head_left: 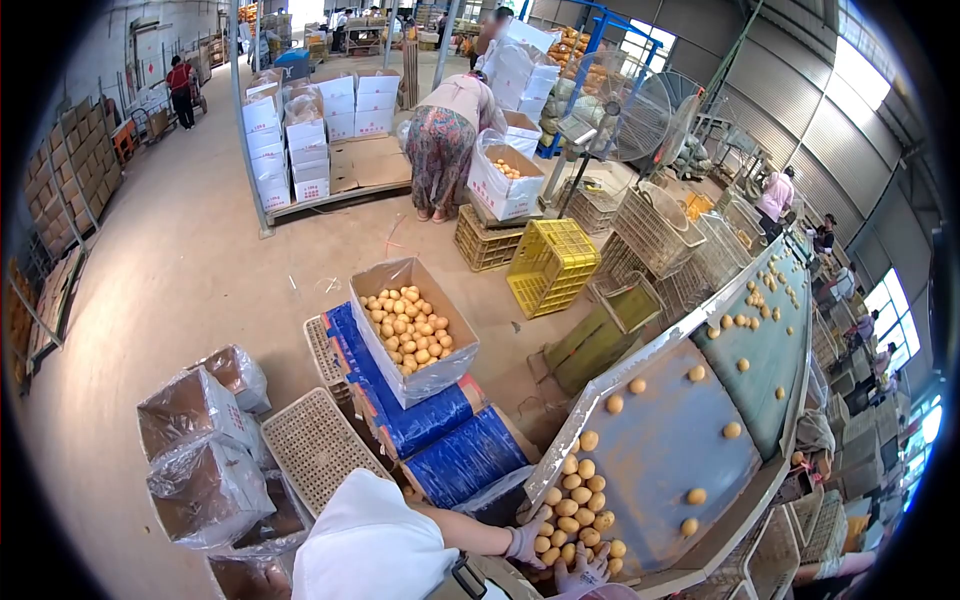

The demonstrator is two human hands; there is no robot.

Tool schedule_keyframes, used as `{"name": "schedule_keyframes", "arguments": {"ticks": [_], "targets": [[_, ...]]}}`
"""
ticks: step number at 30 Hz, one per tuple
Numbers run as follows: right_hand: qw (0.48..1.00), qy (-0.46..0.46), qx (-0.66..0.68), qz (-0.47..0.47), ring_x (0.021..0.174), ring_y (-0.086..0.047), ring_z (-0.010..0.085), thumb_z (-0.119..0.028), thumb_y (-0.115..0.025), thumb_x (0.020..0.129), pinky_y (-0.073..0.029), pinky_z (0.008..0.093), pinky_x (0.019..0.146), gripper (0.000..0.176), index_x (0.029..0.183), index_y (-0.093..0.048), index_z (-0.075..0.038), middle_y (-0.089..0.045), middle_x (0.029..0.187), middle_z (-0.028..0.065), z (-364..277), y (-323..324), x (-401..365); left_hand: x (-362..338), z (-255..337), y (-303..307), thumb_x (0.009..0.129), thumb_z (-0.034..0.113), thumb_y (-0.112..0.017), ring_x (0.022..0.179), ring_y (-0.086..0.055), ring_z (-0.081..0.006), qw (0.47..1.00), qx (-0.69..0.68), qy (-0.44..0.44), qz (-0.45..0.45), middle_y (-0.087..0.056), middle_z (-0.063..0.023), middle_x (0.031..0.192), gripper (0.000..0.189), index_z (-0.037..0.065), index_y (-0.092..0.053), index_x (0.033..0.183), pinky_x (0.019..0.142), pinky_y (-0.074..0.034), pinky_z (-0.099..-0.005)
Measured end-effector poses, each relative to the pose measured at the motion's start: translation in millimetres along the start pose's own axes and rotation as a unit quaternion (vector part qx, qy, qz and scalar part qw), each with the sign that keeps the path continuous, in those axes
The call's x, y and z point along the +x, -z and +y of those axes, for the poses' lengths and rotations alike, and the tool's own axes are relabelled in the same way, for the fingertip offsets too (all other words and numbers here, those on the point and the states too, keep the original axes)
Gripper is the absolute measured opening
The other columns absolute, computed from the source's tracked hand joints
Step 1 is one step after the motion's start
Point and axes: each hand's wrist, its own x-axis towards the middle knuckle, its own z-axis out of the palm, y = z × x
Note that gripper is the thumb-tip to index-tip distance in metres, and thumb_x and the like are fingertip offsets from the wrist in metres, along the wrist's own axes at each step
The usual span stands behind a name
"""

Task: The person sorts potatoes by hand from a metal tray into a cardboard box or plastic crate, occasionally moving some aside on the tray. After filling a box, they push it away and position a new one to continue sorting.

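Note:
A pile of round, yellow-tan, potato-like produce (570, 497) lies at the low end of a sloping metal chute (665, 430). Against the pile's left edge rests my left hand (524, 543), in a pale glove, fingers stretched along the produce. My right hand (583, 573), also gloved, touches the near side of the pile with its fingers spread. Neither hand shows anything lifted in it. Several loose pieces are scattered higher up the chute. To the left, a plastic-lined carton (447, 368) full of the same produce stands on a blue-covered support (400, 420).
Open plastic-lined cartons (205, 490) and an upturned tan crate (320, 450) stand on my left. A green conveyor (765, 345) feeds the chute. Ahead are a yellow crate (553, 268), a large fan (632, 115) and a person bending (445, 140) beside stacked cartons (375, 102).

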Motion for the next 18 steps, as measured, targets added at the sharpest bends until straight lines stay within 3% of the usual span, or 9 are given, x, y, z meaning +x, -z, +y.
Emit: {"name": "schedule_keyframes", "arguments": {"ticks": [2,4,9,14,16,18], "targets": [[1.000,-0.002,0.001,-0.002,0.117,-0.059,0.0393,-0.044,-0.067,0.085,-0.047,0.0553,0.097,0.044,0.123,-0.070,-0.022,-0.052,0.141,0.0268,0,0,0,-12,26,-4,0.061,0.070,-0.079,0.144,-0.021,-0.0434,0.959,0.280,-0.016,0.036,-0.028,-0.0235,0.154,0.131,0.001,-0.016,0.153,0.123,-0.006,-0.0492],[1.000,-0.003,0.002,-0.005,0.117,-0.059,0.0392,-0.044,-0.066,0.085,-0.046,0.0553,0.097,0.044,0.123,-0.070,-0.022,-0.052,0.142,0.0265,1,-1,0,-37,68,-12,0.060,0.072,-0.078,0.144,-0.019,-0.0445,0.867,0.495,0.022,0.056,-0.028,-0.0235,0.154,0.132,0.003,-0.015,0.154,0.123,-0.005,-0.0513],[1.000,-0.006,0.003,-0.011,0.118,-0.059,0.0389,-0.044,-0.066,0.085,-0.046,0.0556,0.098,0.044,0.123,-0.069,-0.022,-0.052,0.142,0.0258,0,-1,1,-45,72,-11,0.057,0.071,-0.080,0.145,-0.019,-0.0436,0.893,0.440,-0.012,0.092,-0.027,-0.0240,0.154,0.137,0.001,-0.012,0.154,0.124,-0.006,-0.0499],[1.000,-0.010,0.002,-0.017,0.119,-0.059,0.0387,-0.045,-0.065,0.086,-0.045,0.0558,0.098,0.044,0.123,-0.069,-0.022,-0.052,0.142,0.0251,-2,-1,2,-27,44,-5,0.053,0.066,-0.087,0.145,-0.022,-0.0398,0.844,0.527,-0.018,0.102,-0.026,-0.0249,0.154,0.144,-0.004,-0.009,0.153,0.124,-0.011,-0.0425],[1.000,-0.014,-0.004,-0.022,0.121,-0.058,0.0384,-0.045,-0.065,0.086,-0.044,0.0564,0.099,0.044,0.123,-0.069,-0.022,-0.052,0.143,0.0244,-2,-2,0,-52,83,-12,0.051,0.064,-0.089,0.145,-0.023,-0.0383,0.886,0.449,0.011,0.115,-0.025,-0.0258,0.155,0.147,-0.006,-0.008,0.153,0.124,-0.014,-0.0406],[0.999,-0.013,-0.006,-0.030,0.121,-0.057,0.0382,-0.046,-0.065,0.086,-0.044,0.0568,0.099,0.045,0.124,-0.069,-0.022,-0.051,0.144,0.0241,-2,-3,0,-49,77,-12,0.049,0.063,-0.090,0.145,-0.023,-0.0372,0.897,0.422,-0.006,0.134,-0.024,-0.0257,0.155,0.148,-0.006,-0.009,0.153,0.123,-0.016,-0.0405]]}}
